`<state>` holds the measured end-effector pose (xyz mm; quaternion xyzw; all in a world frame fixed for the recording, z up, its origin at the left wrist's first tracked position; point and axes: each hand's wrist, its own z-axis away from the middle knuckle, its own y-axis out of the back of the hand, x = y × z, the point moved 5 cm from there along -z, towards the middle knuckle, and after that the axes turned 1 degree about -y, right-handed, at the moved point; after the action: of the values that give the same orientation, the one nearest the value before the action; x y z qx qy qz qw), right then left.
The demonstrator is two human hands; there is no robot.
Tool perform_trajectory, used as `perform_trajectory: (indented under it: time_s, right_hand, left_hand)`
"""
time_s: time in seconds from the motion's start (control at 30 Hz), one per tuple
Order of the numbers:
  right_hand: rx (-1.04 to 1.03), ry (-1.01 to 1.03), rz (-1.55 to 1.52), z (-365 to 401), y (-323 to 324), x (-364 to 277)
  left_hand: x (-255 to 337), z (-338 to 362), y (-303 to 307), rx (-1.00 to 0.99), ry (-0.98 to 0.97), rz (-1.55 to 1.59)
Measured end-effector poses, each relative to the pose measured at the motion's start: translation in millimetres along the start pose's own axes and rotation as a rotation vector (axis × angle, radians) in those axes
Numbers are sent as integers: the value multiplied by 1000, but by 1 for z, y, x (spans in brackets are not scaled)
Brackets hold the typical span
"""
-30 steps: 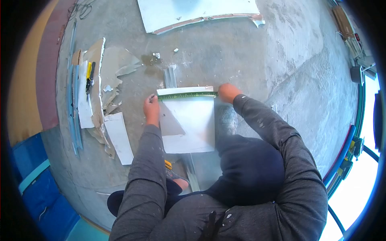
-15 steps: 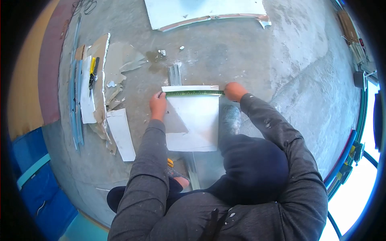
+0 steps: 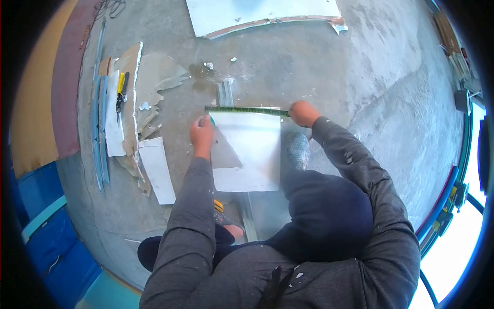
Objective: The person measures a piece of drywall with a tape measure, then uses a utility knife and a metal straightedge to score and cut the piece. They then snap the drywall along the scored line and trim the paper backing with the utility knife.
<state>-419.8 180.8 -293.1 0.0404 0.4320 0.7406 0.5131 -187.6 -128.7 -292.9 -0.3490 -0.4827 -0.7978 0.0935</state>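
A piece of white drywall [image 3: 252, 154] lies in front of me between my feet. A green tape measure [image 3: 247, 109] stretches along its far edge, the blade's free end reaching just past the far left corner. My right hand [image 3: 304, 113] is closed round the tape measure's right end, beyond the board's right edge; the case is hidden in the fist. At the board's left edge, slightly below the blade, my left hand [image 3: 201, 137] is closed. A small green bit shows at its fingertips, too small to name. Under the board runs a metal channel [image 3: 225, 95].
A large drywall sheet [image 3: 262, 15] with a broken edge lies ahead. To the left are drywall scraps [image 3: 157, 170], yellow-and-black-handled snips [image 3: 121, 91] and long metal studs [image 3: 98, 123]. A yellow-orange object [image 3: 218, 206] sits near my left foot.
The tape blade has shifted away from me, from across the board to its far edge. My left hand has come off the blade's end, while my right hand has moved slightly forward with the tape measure.
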Motion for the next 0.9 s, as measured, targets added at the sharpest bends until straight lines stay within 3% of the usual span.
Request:
perform_trajectory:
  time_s: [0.1,0.13,0.23,0.4,0.47,0.5,0.57,0.63,0.73,0.8,0.83,0.87,0.9]
  right_hand:
    - [2,-16,-176,10,18,-5]
    - [2,-24,-247,12,22,-5]
    - [-102,-257,-1138,19,-2,3]
    - [-263,-252,-1598,54,5,-48]
    - [-319,-218,-1700,60,4,-58]
    - [-331,-216,-1728,63,5,-64]
    - [-359,-213,-1788,73,12,-82]
    - [-344,-179,-1707,87,27,-101]
    - [-238,-17,-1516,123,62,-133]
    - [137,484,-808,134,90,-140]
    - [-100,285,-1145,136,93,-145]
    - [-263,11,-1477,141,97,-148]
    - [-75,266,-1043,161,124,-161]
  left_hand:
    - [-34,23,12,206,-120,-79]
    - [-38,36,17,147,-54,-46]
    - [-50,88,25,-31,90,30]
    - [-72,153,-15,-358,195,112]
    - [-26,187,-15,-523,313,241]
    - [2,203,-12,-602,369,306]
    - [49,206,-7,-539,167,317]
    - [95,197,1,-384,-221,301]
    - [169,186,13,-445,-120,517]
    - [196,183,20,-416,-318,554]
    - [208,184,27,-416,-366,596]
    - [213,184,35,-424,-275,687]
    - [221,187,49,-433,-183,778]
